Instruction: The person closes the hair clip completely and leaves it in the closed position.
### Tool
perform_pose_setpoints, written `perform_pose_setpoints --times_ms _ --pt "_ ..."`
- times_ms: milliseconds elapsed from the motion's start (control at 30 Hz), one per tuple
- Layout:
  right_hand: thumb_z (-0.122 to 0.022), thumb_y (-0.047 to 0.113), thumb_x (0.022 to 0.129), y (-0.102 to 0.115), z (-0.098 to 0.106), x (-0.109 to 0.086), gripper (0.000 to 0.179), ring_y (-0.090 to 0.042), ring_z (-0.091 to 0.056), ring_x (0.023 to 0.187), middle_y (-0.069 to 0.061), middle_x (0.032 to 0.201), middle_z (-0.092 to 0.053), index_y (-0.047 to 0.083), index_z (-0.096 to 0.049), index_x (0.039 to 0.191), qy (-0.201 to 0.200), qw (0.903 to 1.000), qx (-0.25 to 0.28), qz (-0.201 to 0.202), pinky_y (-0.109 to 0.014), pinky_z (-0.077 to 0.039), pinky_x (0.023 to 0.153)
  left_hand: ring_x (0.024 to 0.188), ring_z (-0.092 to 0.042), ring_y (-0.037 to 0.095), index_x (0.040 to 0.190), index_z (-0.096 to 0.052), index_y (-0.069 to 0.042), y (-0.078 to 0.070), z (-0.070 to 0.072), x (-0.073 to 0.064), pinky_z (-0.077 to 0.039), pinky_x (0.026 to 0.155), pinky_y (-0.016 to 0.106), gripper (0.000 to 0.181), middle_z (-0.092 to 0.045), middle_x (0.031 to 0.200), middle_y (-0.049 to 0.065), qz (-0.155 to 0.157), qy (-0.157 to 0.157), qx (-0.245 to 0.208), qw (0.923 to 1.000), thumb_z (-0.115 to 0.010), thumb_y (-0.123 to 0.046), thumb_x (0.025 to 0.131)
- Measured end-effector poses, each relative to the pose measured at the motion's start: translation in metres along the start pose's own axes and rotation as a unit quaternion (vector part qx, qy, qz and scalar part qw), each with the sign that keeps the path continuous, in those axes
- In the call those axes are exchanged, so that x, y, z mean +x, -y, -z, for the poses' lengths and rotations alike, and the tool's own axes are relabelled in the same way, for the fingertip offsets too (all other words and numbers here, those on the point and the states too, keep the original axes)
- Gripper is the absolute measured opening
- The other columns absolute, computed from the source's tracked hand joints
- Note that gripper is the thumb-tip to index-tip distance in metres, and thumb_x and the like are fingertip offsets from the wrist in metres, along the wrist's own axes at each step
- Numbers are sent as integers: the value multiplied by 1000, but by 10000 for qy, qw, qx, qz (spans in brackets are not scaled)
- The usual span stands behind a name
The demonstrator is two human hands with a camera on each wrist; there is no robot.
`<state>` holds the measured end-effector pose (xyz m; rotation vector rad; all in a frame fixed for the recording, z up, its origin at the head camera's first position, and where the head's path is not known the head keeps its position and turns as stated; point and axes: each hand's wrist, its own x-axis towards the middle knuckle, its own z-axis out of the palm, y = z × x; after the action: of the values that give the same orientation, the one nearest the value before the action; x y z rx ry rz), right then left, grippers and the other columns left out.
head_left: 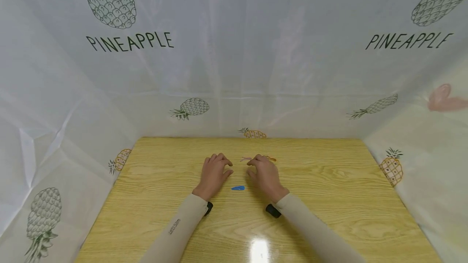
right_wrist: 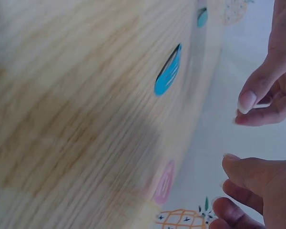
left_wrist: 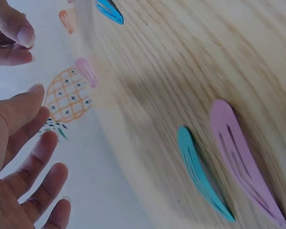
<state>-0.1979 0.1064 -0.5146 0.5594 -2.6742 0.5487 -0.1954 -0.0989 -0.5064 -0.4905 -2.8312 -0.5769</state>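
Note:
Both hands hover over the wooden table, fingers loosely bent and facing each other across a gap. My left hand (head_left: 213,175) holds nothing; my right hand (head_left: 267,175) is likewise bare. Between the wrists lies a blue snap hair clip (head_left: 238,188). A pink hair clip (head_left: 245,158) and an orange hair clip (head_left: 271,158) lie by the right fingertips, partly covered by that hand in the head view. In the left wrist view, a teal hair clip (left_wrist: 200,176) lies beside a larger-looking pink hair clip (left_wrist: 245,162); neither shows in the head view.
The wooden table (head_left: 329,190) is bounded at the back and sides by a whitish sheet (head_left: 234,60) printed with pineapples. Dark wrist bands (head_left: 273,210) sit by the sleeve cuffs. A bright light reflection falls on the near table.

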Motion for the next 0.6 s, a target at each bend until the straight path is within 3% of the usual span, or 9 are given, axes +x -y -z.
perform_pose_setpoints --times_ms 300,600 --pt "-89 13 87 -13 -5 9 21 -27 -68 88 -8 99 -70 6 -81 105 189 9996 -21 -225 -40 -61 66 104 -59 27 112 -81 -13 -6 -10 15 -46 99 48 21 -68 112 4 253 234 -32 9994 -83 -25 95" --pt "-87 14 90 -20 -7 22 23 -28 -69 93 -10 104 -71 5 -80 110 479 9979 -12 -424 -43 -62 73 105 -59 28 116 -81 -12 -11 -26 27 -47 100 48 25 -69 112 5 423 390 8 9983 -82 -26 95"
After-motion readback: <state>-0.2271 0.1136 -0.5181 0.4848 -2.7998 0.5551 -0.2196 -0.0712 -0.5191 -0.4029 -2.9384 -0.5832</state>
